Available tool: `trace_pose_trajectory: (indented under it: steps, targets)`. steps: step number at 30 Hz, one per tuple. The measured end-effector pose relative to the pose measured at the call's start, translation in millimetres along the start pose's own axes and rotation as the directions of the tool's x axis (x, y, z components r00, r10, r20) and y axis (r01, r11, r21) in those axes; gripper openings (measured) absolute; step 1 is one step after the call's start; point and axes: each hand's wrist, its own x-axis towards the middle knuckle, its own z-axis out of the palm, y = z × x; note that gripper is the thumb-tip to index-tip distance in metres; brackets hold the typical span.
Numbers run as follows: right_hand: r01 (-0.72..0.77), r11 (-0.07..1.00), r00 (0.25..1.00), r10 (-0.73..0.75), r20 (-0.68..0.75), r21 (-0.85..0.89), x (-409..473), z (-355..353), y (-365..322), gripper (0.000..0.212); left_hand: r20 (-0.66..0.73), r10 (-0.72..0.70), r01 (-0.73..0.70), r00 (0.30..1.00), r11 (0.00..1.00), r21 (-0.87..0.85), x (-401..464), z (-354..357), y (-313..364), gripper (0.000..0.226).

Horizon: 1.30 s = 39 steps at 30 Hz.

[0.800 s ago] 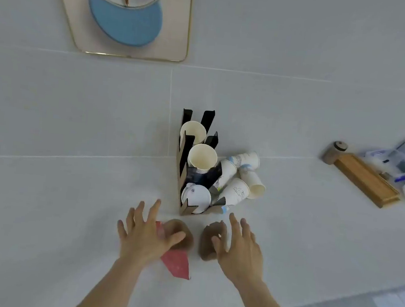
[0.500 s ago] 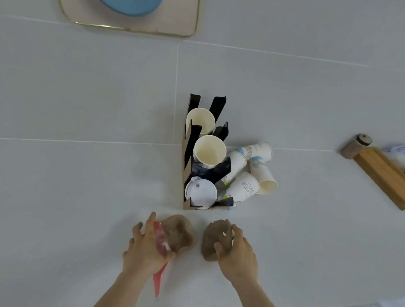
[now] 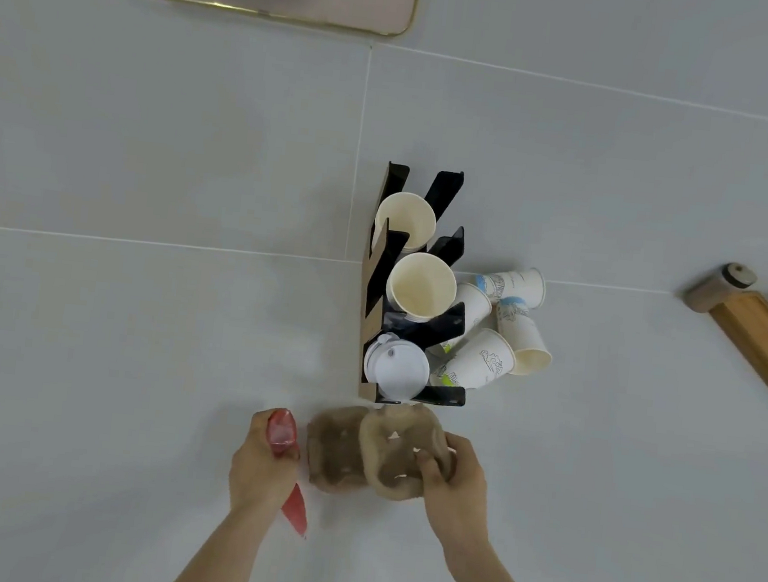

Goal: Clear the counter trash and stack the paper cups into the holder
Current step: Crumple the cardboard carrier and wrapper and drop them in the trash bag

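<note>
Both hands are closed on trash near the tabletop's near edge: the left hand (image 3: 264,462) is wrapped around a red wrapper (image 3: 281,433), and the right hand (image 3: 455,478) is pinching the rim of one brown tray (image 3: 399,452), which overlaps a second tray (image 3: 334,450) between the hands. The holder (image 3: 384,291) is just beyond the trays, its long axis running away toward the wall. Loose cups (image 3: 488,362) are toppled against its right side, so the right hand is judged nearer.
</note>
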Motion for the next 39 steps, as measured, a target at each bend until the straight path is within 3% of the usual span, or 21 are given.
trace_pose_trajectory:
  steps: [8, 14, 20, 22, 25, 27, 30, 34, 37, 39]
  targets:
    - [-0.001, 0.981, 1.0, 0.003, 0.01, -0.194, -4.7, 61.4, -2.2, 0.02, 0.119, -0.091, 0.112, 0.989, 0.976, -0.189, 1.2, 4.6, -2.7, 0.048]
    - [-0.015, 0.955, 0.975, 0.08, 0.209, -0.296, -3.2, 65.0, 8.9, 0.031, 0.203, -0.087, 0.156, 0.975, 0.923, -0.353, -3.0, 2.8, 2.3, 0.05]
    - [0.042, 0.91, 0.956, 0.084, 0.281, -0.413, 0.9, 61.6, 16.4, 0.034, 0.315, -0.113, 0.253, 0.942, 0.856, -0.451, -10.6, 0.3, -2.2, 0.06]
    - [-0.006, 0.916, 0.964, 0.111, 0.242, -0.4, -0.9, 62.5, 19.6, 0.022, 0.285, -0.113, 0.232, 0.952, 0.873, -0.429, -19.2, 2.7, -1.8, 0.053]
    - [-0.069, 0.917, 0.98, 0.136, 0.147, -0.392, -1.6, 60.2, 23.8, 0.015, 0.023, -0.091, 0.094, 0.996, 0.949, -0.301, -23.1, 1.9, 1.5, 0.042]
    - [-0.096, 0.918, 0.977, 0.162, 0.141, -0.385, -3.2, 59.1, 23.3, 0.017, -0.082, -0.07, 0.032, 0.994, 0.918, -0.396, -23.3, -1.8, 10.9, 0.043]
    - [-0.126, 0.949, 0.964, 0.186, 0.191, -0.289, -5.2, 59.0, 22.1, 0.019, -0.06, -0.012, -0.027, 0.998, 0.791, -0.612, -27.9, 2.2, 34.9, 0.043]
    - [-0.272, 0.962, 0.926, 0.263, 0.272, -0.004, -13.9, 51.7, 11.3, 0.024, -0.05, 0.132, -0.14, 0.99, 0.878, -0.459, -32.1, 26.0, 40.1, 0.032]
    - [-0.334, 0.935, 0.905, 0.282, 0.319, 0.121, -13.0, 42.4, 11.0, 0.041, -0.129, 0.272, -0.281, 0.954, 0.958, -0.053, -31.4, 46.6, 11.5, 0.03]
    - [-0.321, 0.934, 0.899, 0.247, 0.362, 0.159, -11.6, 40.1, 15.1, 0.04, -0.141, 0.352, -0.326, 0.925, 0.929, 0.175, -34.3, 56.3, -7.3, 0.025]
